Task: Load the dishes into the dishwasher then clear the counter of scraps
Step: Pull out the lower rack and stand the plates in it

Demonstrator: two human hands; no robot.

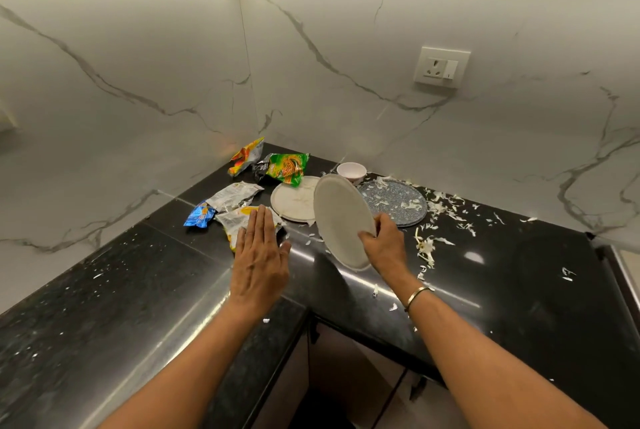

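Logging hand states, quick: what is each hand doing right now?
Left hand: open, fingers straight, above the silver-and-yellow foil wrapper.
Right hand: holding the tilted round white plate by its rim.

i see the counter (519, 290) running into a corner. the wrappers (239, 196) lie at the back left, one overlapping the flat plate (294, 201) just right of them. my right hand (386, 248) holds the tilted plate (341, 220) up in front of that. the bowl (351, 171) sits behind, the third plate (394, 200) to its right, shreds (446, 207) strewn on and right of it. my left hand (259, 255) hovers flat over the nearest wrapper (232, 220).
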